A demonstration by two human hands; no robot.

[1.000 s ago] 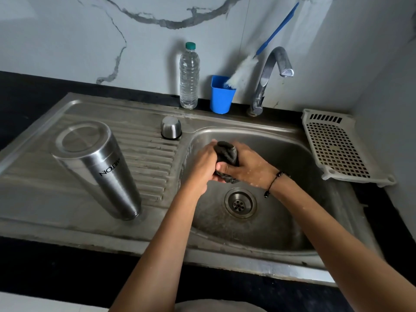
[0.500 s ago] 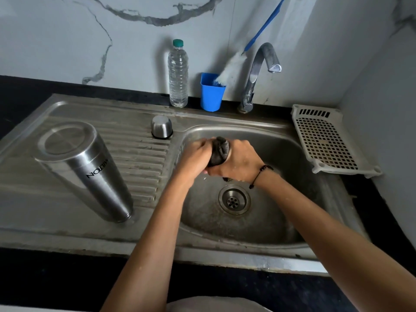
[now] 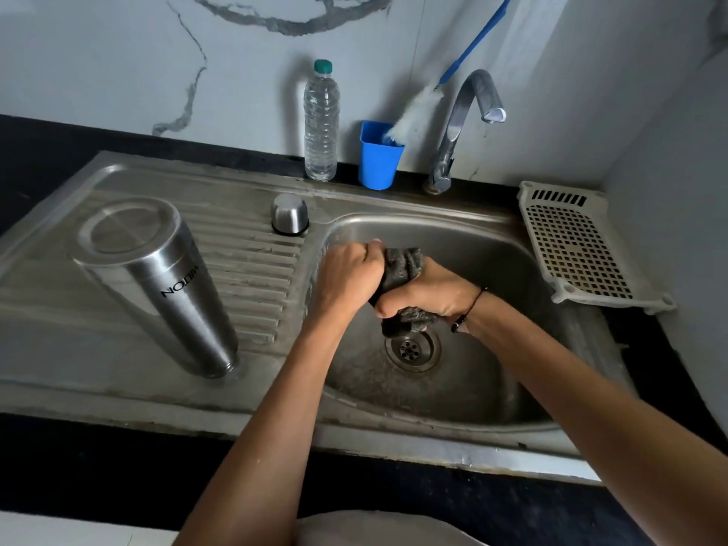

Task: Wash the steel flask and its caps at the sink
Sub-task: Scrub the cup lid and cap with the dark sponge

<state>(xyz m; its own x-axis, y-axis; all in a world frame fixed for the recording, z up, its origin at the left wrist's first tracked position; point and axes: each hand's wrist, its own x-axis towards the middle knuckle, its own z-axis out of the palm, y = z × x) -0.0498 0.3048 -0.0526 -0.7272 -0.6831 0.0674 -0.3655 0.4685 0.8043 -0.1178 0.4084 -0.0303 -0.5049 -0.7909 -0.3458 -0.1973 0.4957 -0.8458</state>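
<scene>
- Over the sink (image 3: 492,246), just above the drain (image 3: 412,348), the left hand (image 3: 348,275) and right hand (image 3: 427,295) are both clenched around a dark scrub cloth (image 3: 402,266); whether a cap is wrapped inside it I cannot tell.
- Risk: the hands look wet, so anything small held in the cloth could slip and drop beside the drain.
- Risk: the flask (image 3: 157,285) stands mouth-down left of the drain on the ribbed draining board; a swinging left elbow could knock it over.
- The flask is brushed steel, printed lettering inverted; a steel cap (image 3: 289,214) sits behind-left of the drain.
</scene>
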